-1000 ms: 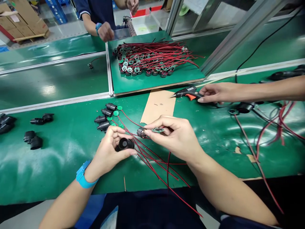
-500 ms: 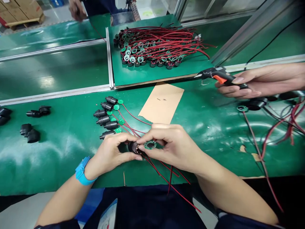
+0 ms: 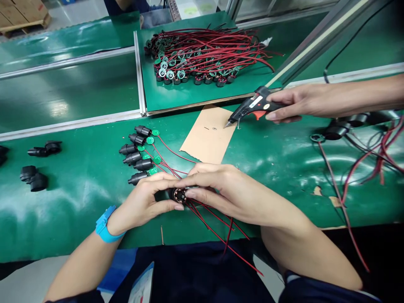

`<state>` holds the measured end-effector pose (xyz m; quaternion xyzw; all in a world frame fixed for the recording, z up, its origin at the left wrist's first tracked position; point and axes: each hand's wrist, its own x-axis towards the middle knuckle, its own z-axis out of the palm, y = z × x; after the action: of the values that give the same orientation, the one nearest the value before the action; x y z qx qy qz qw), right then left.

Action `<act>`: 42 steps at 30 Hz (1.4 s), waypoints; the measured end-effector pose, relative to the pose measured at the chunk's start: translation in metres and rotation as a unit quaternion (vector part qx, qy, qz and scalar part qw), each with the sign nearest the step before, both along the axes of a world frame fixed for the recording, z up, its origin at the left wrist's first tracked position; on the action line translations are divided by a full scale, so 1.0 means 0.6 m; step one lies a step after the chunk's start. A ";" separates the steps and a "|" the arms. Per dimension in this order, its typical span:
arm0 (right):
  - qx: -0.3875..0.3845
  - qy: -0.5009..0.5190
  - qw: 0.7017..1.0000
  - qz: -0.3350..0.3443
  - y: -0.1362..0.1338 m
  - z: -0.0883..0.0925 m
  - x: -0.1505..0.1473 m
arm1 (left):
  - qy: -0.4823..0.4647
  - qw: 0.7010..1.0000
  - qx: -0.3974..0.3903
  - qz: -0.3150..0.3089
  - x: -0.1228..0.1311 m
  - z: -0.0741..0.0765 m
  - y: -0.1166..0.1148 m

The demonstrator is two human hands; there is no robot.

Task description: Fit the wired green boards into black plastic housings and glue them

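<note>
My left hand (image 3: 147,200) is closed around a small black housing (image 3: 172,195) near the front of the green bench. My right hand (image 3: 221,189) pinches a round coil part (image 3: 180,195) with red wires against the housing's open end. The red wires (image 3: 217,227) trail from it toward me. Just left of my hands lies a row of several finished black housings with green discs (image 3: 137,153).
A co-worker's hand (image 3: 290,103) holds a black glue gun (image 3: 252,107) with its tip over a brown card (image 3: 210,134). A green tray (image 3: 189,99) behind holds many red-wired parts. Loose black housings (image 3: 34,181) lie at left; tangled wires (image 3: 362,155) at right.
My hands came together and the coil part went onto the housing's mouth. The co-worker's hand picked up the glue gun and brought its tip down to the card.
</note>
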<state>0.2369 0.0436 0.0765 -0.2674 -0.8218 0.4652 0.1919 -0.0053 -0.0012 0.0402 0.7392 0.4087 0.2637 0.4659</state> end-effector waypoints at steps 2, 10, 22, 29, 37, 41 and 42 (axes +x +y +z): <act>0.007 0.000 1.000 -0.018 0.001 0.000 0.001 | 0.002 1.000 0.009 0.003 -0.002 -0.001 -0.001; 0.022 0.017 0.999 -0.029 -0.001 -0.005 -0.007 | 0.012 1.000 0.008 -0.002 0.001 0.000 0.002; 0.012 -0.049 0.997 0.056 -0.003 -0.037 -0.018 | 0.133 0.980 0.136 0.058 -0.016 -0.034 -0.089; -0.115 0.034 0.991 0.057 -0.013 -0.039 -0.033 | 0.099 0.976 0.165 0.104 -0.009 -0.031 -0.096; -0.294 0.128 0.946 -0.038 -0.017 -0.048 -0.051 | 0.145 0.956 0.253 0.043 0.000 -0.003 -0.048; -0.281 0.137 0.949 -0.047 -0.014 -0.043 -0.048 | 0.155 0.950 0.271 0.013 0.000 0.004 -0.035; -0.265 0.133 0.954 -0.053 -0.014 -0.041 -0.048 | 0.156 0.949 0.274 0.008 0.000 0.006 -0.033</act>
<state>0.2082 0.0353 0.0516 -0.2873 -0.6209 0.6865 0.2462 -0.0052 -0.0207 0.0438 0.8671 0.3940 0.2504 0.1736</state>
